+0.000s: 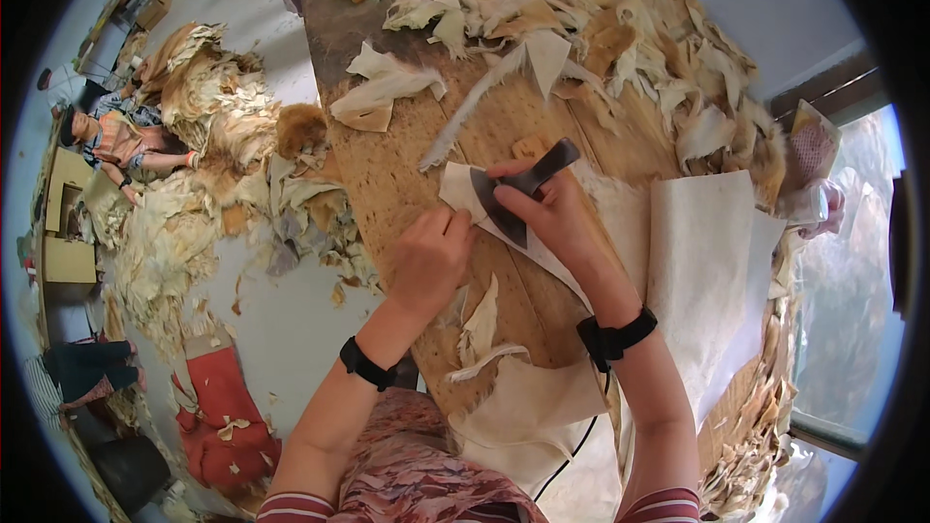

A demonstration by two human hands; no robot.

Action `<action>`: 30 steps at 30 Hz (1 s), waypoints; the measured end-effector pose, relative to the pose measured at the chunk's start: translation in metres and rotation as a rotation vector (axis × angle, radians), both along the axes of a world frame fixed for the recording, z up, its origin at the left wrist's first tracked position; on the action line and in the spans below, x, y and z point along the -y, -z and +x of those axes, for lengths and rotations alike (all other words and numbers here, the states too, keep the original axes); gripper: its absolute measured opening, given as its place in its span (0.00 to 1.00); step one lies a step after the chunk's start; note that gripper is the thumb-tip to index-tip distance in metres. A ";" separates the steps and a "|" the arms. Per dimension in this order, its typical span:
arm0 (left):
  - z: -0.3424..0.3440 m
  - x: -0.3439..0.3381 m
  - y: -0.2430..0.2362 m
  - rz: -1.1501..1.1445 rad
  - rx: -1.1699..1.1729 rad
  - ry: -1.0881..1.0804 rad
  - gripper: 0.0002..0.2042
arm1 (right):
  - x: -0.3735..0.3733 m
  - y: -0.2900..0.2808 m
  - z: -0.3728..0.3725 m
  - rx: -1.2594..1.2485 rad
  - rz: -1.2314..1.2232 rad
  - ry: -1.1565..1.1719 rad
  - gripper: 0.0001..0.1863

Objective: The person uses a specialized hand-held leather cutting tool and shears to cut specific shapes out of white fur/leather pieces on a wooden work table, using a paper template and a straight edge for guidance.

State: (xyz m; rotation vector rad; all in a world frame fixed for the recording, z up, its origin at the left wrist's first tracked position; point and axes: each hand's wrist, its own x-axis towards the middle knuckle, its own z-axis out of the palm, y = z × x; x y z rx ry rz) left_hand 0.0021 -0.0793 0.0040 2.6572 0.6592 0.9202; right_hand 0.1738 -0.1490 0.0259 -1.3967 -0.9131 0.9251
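My right hand (552, 213) grips a dark curved-blade cutter (556, 157) with a short handle, its blade resting on a pale strip of hide (457, 181) near the middle of the wooden board (378, 174). Just left of the blade, my left hand (431, 257) has its fingers closed on the strip's edge. A wide cream hide sheet (693, 261) lies on the board to my right, and more cream hide (528, 402) lies at the near end. Narrow offcuts (477, 329) lie below my left hand.
Hide scraps (542, 10) cover the far board; a large heap (199, 87) lies on the floor at left. Two other people (107, 136) (82, 378) are at the far left. A red cloth (218, 416) lies on the floor. A window (843, 271) is at right.
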 end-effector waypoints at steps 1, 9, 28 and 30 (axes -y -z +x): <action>-0.002 -0.001 0.000 0.023 -0.042 0.002 0.08 | 0.000 0.001 0.002 -0.003 -0.001 0.000 0.13; 0.000 -0.012 0.003 0.221 -0.118 0.088 0.04 | 0.003 0.004 0.004 -0.019 -0.007 0.036 0.13; -0.001 -0.011 -0.005 0.115 -0.112 0.083 0.06 | 0.006 -0.006 0.005 -0.073 -0.035 0.036 0.13; -0.001 -0.012 -0.004 0.151 -0.116 0.088 0.05 | 0.007 -0.003 0.007 -0.039 -0.051 0.028 0.12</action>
